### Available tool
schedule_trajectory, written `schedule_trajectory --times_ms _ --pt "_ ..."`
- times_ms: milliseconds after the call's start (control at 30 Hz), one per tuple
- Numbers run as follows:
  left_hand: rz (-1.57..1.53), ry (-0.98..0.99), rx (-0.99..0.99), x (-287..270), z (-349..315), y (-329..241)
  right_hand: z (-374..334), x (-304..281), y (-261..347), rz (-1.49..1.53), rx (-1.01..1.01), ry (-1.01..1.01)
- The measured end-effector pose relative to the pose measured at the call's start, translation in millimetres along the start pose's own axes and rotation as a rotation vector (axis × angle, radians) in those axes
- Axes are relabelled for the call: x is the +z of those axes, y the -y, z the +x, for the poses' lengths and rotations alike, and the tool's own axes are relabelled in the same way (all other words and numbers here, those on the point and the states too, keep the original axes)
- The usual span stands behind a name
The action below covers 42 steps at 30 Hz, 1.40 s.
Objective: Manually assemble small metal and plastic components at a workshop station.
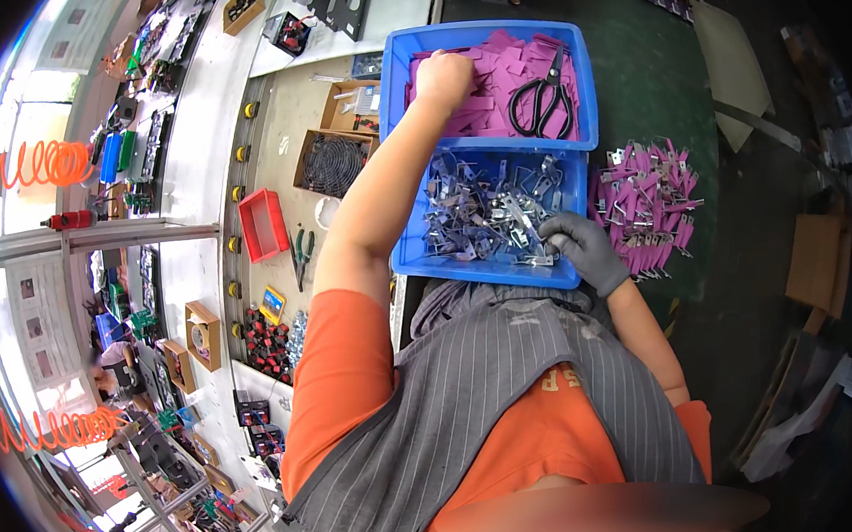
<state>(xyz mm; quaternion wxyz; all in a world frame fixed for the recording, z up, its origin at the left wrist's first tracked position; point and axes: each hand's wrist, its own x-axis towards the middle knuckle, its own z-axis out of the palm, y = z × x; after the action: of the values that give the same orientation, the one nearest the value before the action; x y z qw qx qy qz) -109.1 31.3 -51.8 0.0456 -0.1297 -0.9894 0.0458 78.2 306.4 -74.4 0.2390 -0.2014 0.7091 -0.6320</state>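
My bare left hand point(442, 78) reaches into the far blue bin point(585, 81). Its fingers are curled down among flat purple pieces point(504, 66); the fingertips are hidden, so I cannot make out what they hold. Black-handled scissors point(540, 103) lie on the purple pieces at the right. In the nearer blue bin point(485, 265) is a heap of small silvery metal brackets point(486, 209). My right hand point(586, 251), in a grey glove, is at this bin's right side, its fingers pinched at a small metal bracket point(545, 249).
Right of the bins, a pile of metal parts with purple covers point(647, 209) lies on a dark green surface point(644, 87). To the left are a red tray point(263, 224), pliers point(303, 259), a box of black coiled cable point(332, 164) and a white roll point(327, 212).
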Motion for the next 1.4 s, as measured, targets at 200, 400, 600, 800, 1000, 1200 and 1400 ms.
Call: schedule_trajectory --times_ms 200,400,600,800,1000,1200,1400 --pt "-0.151 -0.156 -0.043 3 -5 -5 -3 2 0 0.052 0.053 -0.017" --pt "-0.38 -0.128 -0.178 -22 -19 -12 -6 0 -6 0.157 0.118 0.007" --pt "-0.933 -0.169 -0.184 -74 -90 -41 -16 -5 19 0.413 0.136 -0.056" --pt "-1.341 0.031 -0.295 -67 -156 -88 -42 -24 84 0.317 -0.048 -0.15" --pt "-1.272 0.101 -0.217 -75 -170 -105 -36 -33 109 -0.082 -0.345 -0.061" --pt "-1.089 0.013 0.219 -79 -172 -100 -36 -47 109 -0.012 -0.176 0.151" --pt "-0.972 0.029 0.494 -66 -175 -101 -31 -55 93 0.273 0.056 0.221"
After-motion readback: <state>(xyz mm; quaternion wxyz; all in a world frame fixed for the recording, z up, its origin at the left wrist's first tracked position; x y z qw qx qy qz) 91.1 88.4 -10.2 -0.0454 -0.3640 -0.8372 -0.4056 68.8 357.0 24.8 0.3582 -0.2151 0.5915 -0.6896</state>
